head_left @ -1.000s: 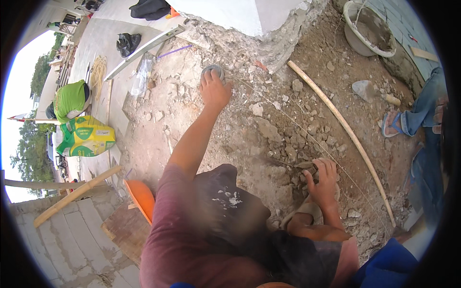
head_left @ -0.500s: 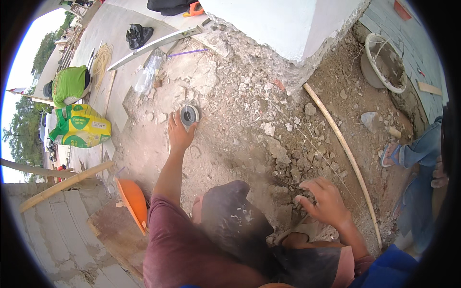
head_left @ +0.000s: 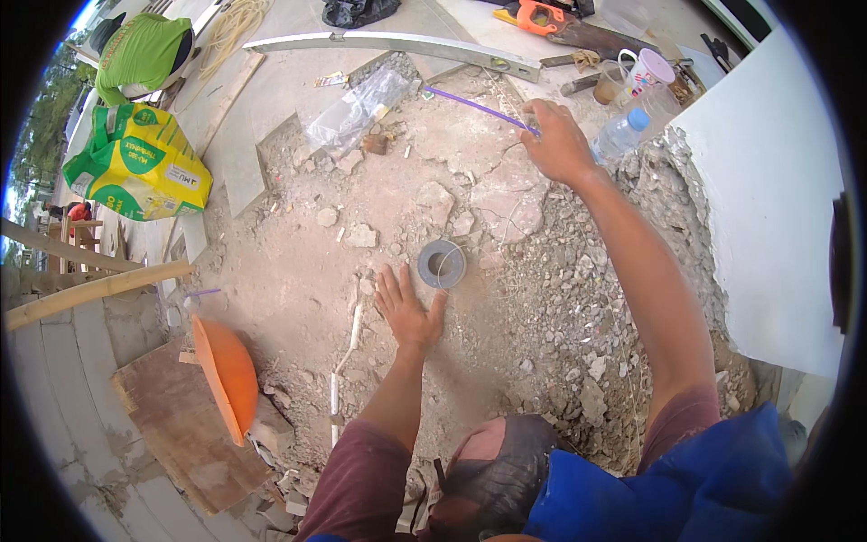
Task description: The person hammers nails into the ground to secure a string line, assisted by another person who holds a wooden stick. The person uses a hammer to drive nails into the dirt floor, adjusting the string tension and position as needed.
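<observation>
My left hand (head_left: 404, 312) lies open on the dusty rubble floor (head_left: 289, 262), fingers spread, just below and left of a grey ring-shaped roll (head_left: 441, 265) with a hollow middle and a loop of thin line over it. My right hand (head_left: 555, 140) reaches out at upper right, fingers curled around the near end of a long purple strip (head_left: 470, 105). A plastic water bottle (head_left: 619, 135) with a blue cap stands just right of that hand. A clear crumpled plastic bag (head_left: 357, 113) lies left of the strip, near a long metal level (head_left: 388, 43).
Saw (head_left: 528, 18) and cups (head_left: 646, 72) lie at upper right beside a broken-edged white wall (head_left: 768, 199). At left are an orange tray (head_left: 226, 379), bamboo poles (head_left: 108, 289), a yellow-green sack (head_left: 135, 163) and another person (head_left: 144, 50) in green, bent over.
My right hand has moved from the low rubble up to the purple strip. My left hand has let go of the grey roll and lies beside it. The view has turned rightward.
</observation>
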`<control>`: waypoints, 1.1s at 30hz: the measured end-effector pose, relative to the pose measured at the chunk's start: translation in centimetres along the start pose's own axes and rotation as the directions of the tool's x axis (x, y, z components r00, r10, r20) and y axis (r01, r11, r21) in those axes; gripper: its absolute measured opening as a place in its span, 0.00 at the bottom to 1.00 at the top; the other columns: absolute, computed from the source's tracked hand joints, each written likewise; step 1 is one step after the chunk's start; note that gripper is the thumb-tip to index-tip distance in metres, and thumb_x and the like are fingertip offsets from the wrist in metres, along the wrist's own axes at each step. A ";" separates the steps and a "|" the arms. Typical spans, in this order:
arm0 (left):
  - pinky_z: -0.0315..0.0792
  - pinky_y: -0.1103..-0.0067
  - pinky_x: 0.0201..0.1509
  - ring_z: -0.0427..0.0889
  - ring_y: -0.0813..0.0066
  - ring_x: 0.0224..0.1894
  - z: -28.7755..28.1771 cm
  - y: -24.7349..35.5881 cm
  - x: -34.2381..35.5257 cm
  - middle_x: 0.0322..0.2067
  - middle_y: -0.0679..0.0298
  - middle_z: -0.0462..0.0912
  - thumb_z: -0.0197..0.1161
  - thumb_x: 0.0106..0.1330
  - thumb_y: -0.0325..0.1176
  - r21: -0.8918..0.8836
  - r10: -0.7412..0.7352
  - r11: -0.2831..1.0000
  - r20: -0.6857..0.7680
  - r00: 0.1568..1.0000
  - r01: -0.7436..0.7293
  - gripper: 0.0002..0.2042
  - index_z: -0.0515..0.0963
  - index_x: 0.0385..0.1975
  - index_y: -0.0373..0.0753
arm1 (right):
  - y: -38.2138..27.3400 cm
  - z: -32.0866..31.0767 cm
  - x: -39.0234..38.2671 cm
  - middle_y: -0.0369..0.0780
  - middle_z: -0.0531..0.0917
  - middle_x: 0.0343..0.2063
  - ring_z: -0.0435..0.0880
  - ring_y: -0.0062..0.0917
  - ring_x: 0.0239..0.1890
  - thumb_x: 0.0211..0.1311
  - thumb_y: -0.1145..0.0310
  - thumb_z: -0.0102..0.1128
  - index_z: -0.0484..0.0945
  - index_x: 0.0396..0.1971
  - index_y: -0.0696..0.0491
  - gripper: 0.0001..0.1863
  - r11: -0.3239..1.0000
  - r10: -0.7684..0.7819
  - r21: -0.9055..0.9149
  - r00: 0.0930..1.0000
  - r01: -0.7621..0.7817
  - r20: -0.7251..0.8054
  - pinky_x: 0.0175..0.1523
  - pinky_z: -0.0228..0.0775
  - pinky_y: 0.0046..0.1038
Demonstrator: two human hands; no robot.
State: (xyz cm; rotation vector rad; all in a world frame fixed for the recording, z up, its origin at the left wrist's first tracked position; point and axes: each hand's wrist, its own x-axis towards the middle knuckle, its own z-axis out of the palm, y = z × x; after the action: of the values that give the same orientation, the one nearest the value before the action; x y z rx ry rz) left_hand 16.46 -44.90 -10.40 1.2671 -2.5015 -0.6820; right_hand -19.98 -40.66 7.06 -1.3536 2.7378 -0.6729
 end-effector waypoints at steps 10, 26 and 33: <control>0.33 0.47 0.82 0.41 0.40 0.83 -0.6 -1.1 0.5 0.80 0.44 0.47 0.72 0.58 0.55 -0.020 -0.061 0.998 0.087 0.994 0.063 0.49 0.57 0.78 0.43 | 4.4 3.3 15.8 0.54 0.83 0.52 0.82 0.51 0.57 0.70 0.66 0.62 0.78 0.52 0.58 0.16 0.947 0.256 -0.237 0.956 -0.218 0.145 0.63 0.74 0.48; 0.34 0.46 0.82 0.41 0.40 0.82 -0.2 -1.2 0.7 0.79 0.41 0.48 0.72 0.57 0.55 0.015 -0.013 1.000 0.040 0.999 0.012 0.48 0.60 0.76 0.40 | -5.3 9.0 6.4 0.53 0.85 0.44 0.85 0.44 0.51 0.69 0.69 0.59 0.79 0.49 0.63 0.14 0.996 0.009 -0.090 0.997 -0.003 0.074 0.53 0.82 0.42; 0.33 0.47 0.82 0.43 0.40 0.82 -0.2 -1.4 0.6 0.79 0.44 0.49 0.70 0.61 0.59 0.023 -0.021 1.000 0.031 0.999 0.020 0.47 0.58 0.77 0.43 | -5.4 9.1 7.1 0.53 0.85 0.49 0.84 0.45 0.55 0.68 0.62 0.65 0.77 0.55 0.62 0.22 0.994 0.034 -0.104 0.984 -0.016 0.172 0.55 0.80 0.46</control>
State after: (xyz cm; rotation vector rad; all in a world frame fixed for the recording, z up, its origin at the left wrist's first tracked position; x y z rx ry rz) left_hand 17.17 -46.18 -10.95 1.3016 -2.5313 -0.6845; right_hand -18.48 -52.28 2.14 -1.3245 2.6775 -0.3972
